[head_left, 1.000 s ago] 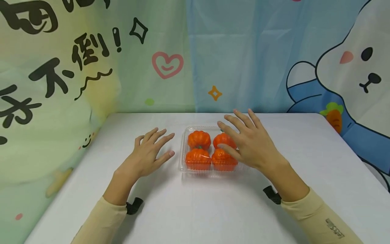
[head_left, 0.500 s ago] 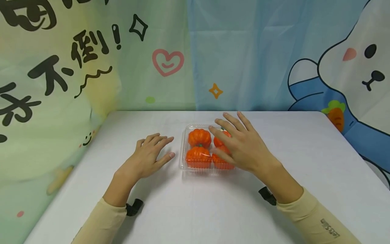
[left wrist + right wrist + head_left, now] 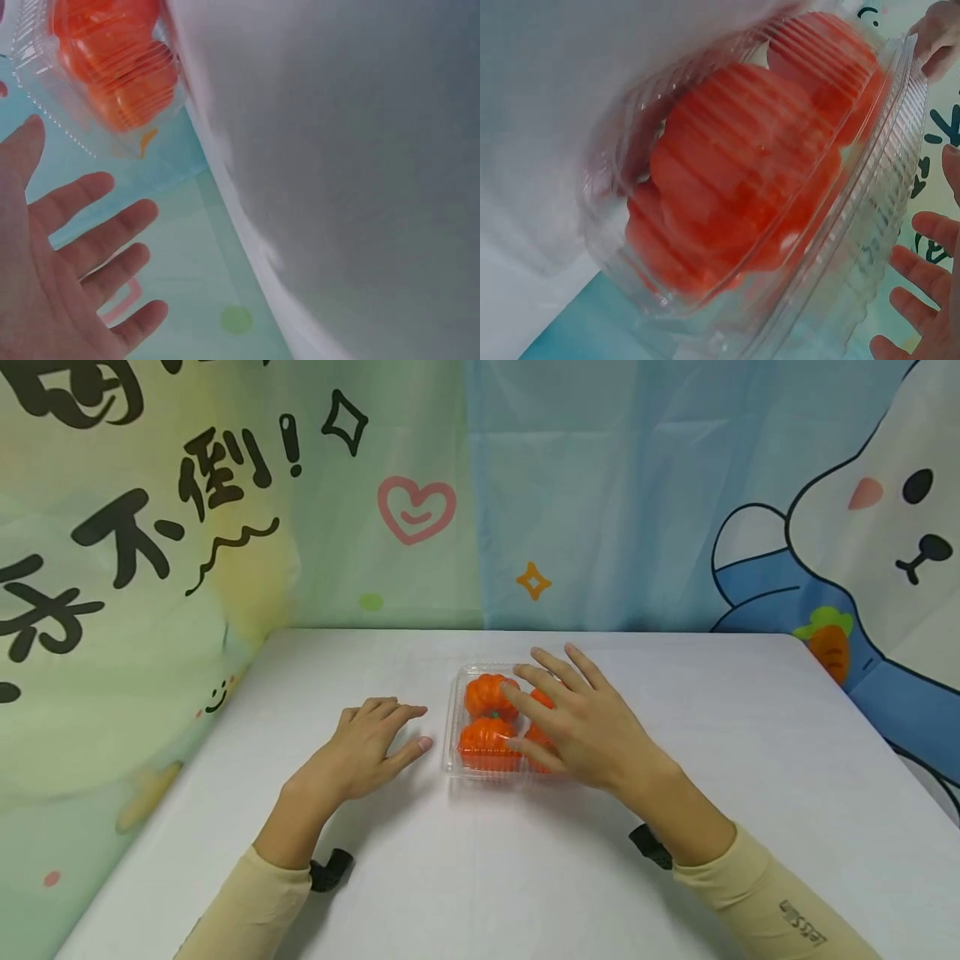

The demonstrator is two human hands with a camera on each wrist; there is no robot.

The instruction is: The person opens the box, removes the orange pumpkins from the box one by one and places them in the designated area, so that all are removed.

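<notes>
In the head view a clear plastic box stands on the white table, with several orange pumpkin-shaped pieces inside in two rows. To its left is my left hand, fingers relaxed and slightly bent, apart from the box. My right hand, fingers spread, hovers over the box's right half and hides part of the right-hand pumpkins. Neither hand holds anything. The left wrist view shows the left palm beside the box. Close up in the right wrist view are the box's ribbed wall and the right fingers.
The white tabletop reaches back to a printed cloth backdrop. A black strap sits at each wrist, the left strap and the right strap.
My right hand has moved left and slightly down across the box, covering more of the right-hand pumpkins. The left hand stays almost still, its fingers slightly more bent. The box has not moved.
</notes>
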